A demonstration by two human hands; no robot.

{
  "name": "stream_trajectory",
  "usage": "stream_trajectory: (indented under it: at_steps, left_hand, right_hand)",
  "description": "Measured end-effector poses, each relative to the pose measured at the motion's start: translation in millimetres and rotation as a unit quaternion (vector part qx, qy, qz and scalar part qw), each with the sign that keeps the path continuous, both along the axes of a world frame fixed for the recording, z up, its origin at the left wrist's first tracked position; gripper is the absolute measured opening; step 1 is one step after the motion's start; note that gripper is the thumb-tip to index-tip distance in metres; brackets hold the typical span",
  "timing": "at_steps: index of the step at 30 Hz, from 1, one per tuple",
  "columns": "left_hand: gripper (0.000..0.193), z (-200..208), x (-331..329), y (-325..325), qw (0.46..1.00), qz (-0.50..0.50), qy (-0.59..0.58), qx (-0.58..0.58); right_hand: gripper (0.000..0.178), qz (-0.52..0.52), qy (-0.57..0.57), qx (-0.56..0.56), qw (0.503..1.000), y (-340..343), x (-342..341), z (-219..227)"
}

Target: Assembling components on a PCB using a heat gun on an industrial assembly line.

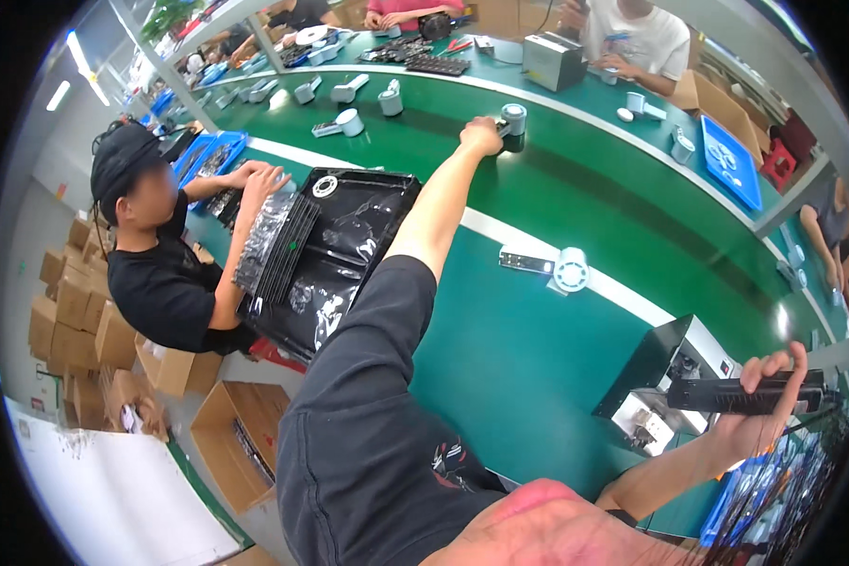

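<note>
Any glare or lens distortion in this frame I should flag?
Head view: glare on the green belt near the right hand and on the black tray; head view again: fisheye bows the belt's far edge, and the corners go black.

The long glossy belt (632, 222) is deep green, the flat near worktop (500, 349) teal, the bar-shaped object (712, 394) at right black, the rectangular far-right plastic tray (742, 193) bright blue.

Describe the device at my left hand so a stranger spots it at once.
Find the wide green belt beyond the table. There, the left hand grips a pale, round-headed device. Its lookalikes further left on the belt have no hand on them.
</note>
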State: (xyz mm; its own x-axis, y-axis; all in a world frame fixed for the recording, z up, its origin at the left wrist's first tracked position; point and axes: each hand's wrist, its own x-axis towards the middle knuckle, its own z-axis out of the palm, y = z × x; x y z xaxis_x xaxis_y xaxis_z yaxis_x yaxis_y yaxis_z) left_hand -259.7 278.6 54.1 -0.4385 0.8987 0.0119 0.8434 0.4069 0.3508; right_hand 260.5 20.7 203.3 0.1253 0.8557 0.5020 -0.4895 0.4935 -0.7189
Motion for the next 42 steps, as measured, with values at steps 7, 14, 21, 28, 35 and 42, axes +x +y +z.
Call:
stream_trajectory:
  at_steps: [7,14,21,28,35,42]
  left_hand:
    - [0.045,30.6,4.0,-18.9,0.956,0.084,-0.251,0.13]
    - [0.055,84.6,147.8,-133.9,0.807,-0.125,-0.532,0.225]
    - [0.075,46.6,209.4,-300.0,0.8,-0.22,-0.546,0.118]
    - [0.067,10.5,244.0,-356.9,0.894,-0.231,-0.361,0.131]
    - [0.075,0.5,274.8,-339.4,0.901,-0.341,-0.264,0.047]
    - [0.087,-1.7,285.5,-325.0,0.869,-0.414,-0.251,0.1]
  right_hand:
    - [0.038,0.054,0.005,0.032,0.998,8.2,3.4,6.4]
    - [0.041,0.038,0.012,0.033,0.999,-11.8,24.2,7.4]
    - [0.039,-0.021,-0.034,-0.015,0.999,-22.0,46.2,10.3]
    - [0.028,-0.258,-0.115,-0.012,0.959,-20.1,101.3,49.6]
    - [0.03,-0.261,-0.09,0.052,0.96,-51.0,73.5,47.6]
    - [0.043,-0.055,-0.195,0.085,0.976,-70.9,19.6,34.3]
